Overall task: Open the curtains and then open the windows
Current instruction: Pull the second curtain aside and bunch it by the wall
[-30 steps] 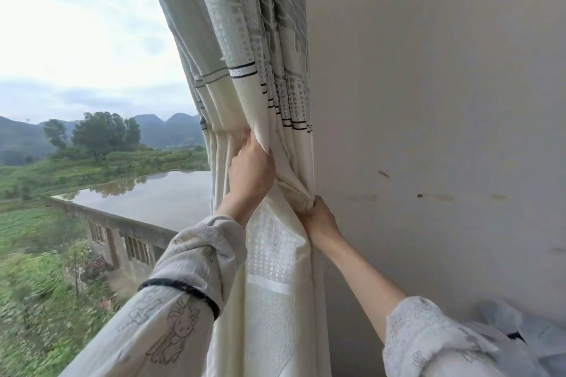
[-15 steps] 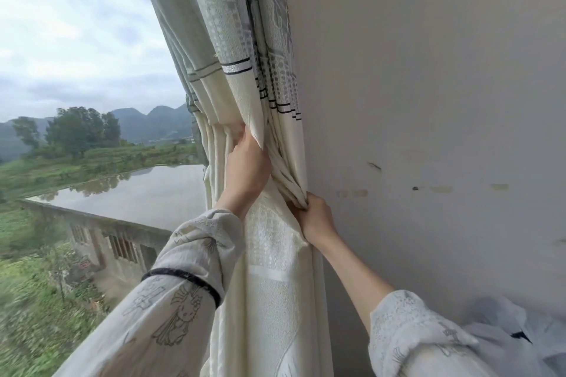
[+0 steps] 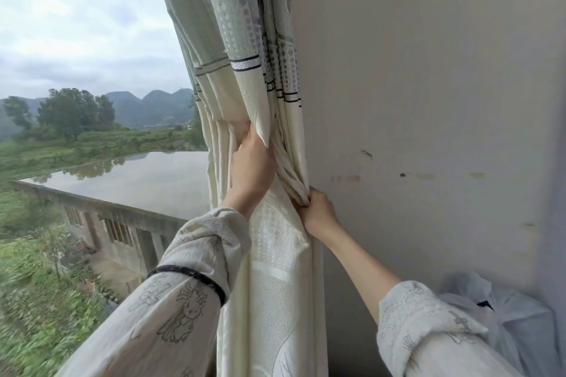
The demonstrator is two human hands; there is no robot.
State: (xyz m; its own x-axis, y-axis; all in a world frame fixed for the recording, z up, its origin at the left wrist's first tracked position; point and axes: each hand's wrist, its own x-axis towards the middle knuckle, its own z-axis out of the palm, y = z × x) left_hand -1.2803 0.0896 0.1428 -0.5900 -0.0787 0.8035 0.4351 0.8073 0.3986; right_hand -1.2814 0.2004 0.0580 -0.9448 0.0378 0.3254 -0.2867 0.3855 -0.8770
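A cream and grey patterned curtain (image 3: 245,40) hangs bunched against the wall at the window's right side. My left hand (image 3: 251,171) presses into the gathered folds at mid height, fingers tucked in the cloth. My right hand (image 3: 318,211) grips a twisted band of the same curtain tight against the wall, just right of and below the left hand. The window (image 3: 92,101) to the left shows open sky, trees and a flat wet rooftop; I see no frame, and glass cannot be made out.
A plain, slightly stained wall (image 3: 428,101) fills the right half. A pale plastic-wrapped bundle (image 3: 505,324) lies at the lower right against the wall. Outside, a concrete building (image 3: 122,223) stands below among green fields.
The view has shifted slightly. Both hands stay on the bunched curtain, the right hand pulling the twisted band a little tighter toward the wall.
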